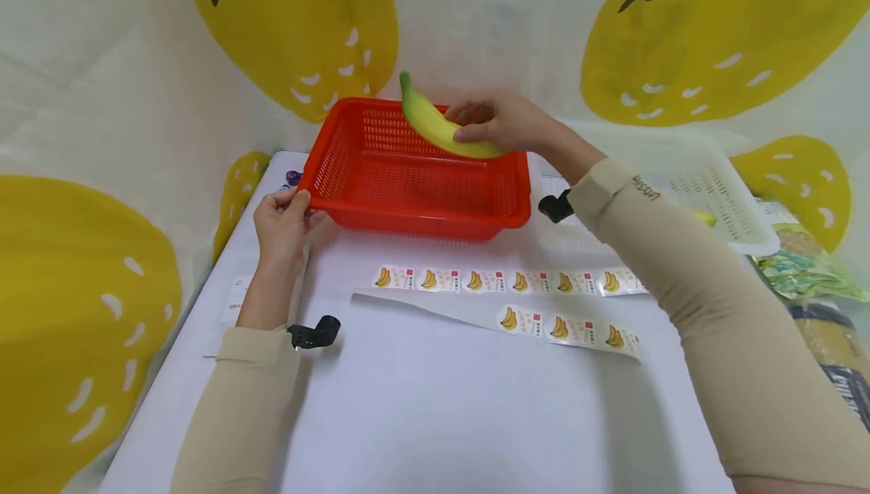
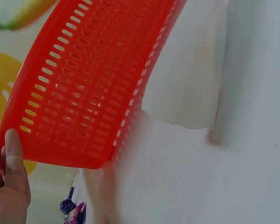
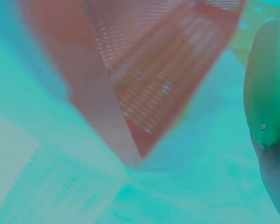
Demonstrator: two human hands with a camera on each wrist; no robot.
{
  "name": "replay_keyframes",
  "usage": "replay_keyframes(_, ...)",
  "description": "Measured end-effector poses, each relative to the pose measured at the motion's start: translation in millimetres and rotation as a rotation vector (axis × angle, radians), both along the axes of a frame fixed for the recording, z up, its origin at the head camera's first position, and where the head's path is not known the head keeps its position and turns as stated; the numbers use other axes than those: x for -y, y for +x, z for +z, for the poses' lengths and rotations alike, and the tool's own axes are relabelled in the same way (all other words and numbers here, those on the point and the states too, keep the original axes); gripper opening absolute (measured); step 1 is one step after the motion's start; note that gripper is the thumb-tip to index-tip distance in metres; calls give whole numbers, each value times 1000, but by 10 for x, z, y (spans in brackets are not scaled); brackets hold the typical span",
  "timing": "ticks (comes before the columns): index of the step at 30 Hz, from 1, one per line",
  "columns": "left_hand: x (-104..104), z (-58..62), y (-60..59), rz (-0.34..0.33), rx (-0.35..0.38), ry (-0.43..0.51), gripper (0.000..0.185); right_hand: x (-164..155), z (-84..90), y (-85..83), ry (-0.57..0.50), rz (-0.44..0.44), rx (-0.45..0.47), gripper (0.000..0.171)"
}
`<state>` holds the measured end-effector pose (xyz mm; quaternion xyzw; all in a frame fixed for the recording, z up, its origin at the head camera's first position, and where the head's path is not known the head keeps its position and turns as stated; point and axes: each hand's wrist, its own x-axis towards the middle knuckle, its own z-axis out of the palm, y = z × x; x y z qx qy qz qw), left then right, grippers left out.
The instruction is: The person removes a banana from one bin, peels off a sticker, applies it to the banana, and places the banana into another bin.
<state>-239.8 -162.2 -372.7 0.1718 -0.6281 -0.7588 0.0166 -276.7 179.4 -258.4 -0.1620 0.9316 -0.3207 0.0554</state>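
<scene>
Behind right hand [image 1: 501, 122], perhaps banana's [image 1: 435, 125] tip.

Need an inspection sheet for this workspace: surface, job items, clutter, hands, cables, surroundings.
Surface: white table, bare in front.
Job's things: banana held above red basket; the basket holds nothing.
Clutter: two sticker strips with banana prints; white basket and packets at right; small purple item behind the red basket's left corner.
Hands: left hand grips the basket's left rim; right hand holds the banana.
Cables: nothing seen.
Surroundings: white backdrop with yellow fruit shapes.
</scene>
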Motion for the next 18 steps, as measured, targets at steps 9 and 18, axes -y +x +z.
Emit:
replay_keyframes(9, 205, 0, -170, 9, 46, 24, 27, -240, 134, 1230, -195, 133, -26, 31)
replay_keyframes(18, 483, 25, -301, 59, 48, 71, 19, -256, -768, 1930, -223, 209, 267, 32)
